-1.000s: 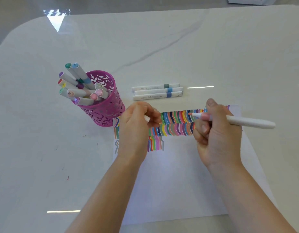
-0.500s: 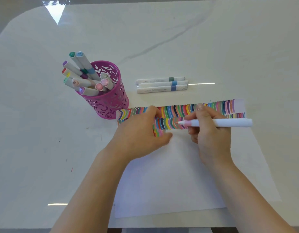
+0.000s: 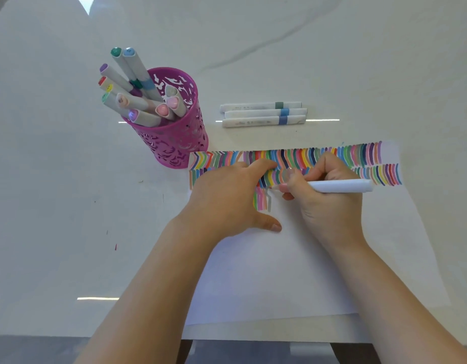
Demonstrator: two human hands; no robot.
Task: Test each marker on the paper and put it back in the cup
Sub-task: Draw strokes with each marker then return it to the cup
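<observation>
The right hand pinches the marker just behind its tip; it looks light, stiff and smooth. The left hand lies flat, pressing the paper.

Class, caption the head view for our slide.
Right hand tests a marker on paper that the left hand presses flat.

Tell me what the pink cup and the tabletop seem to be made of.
The cup looks like thin punched metal with a glossy magenta coat, going by its lace-like cut-outs and glints, though moulded plastic is possible. The tabletop looks like polished marble or a marble-print surface: white, grey-veined, mirroring lamps.
</observation>
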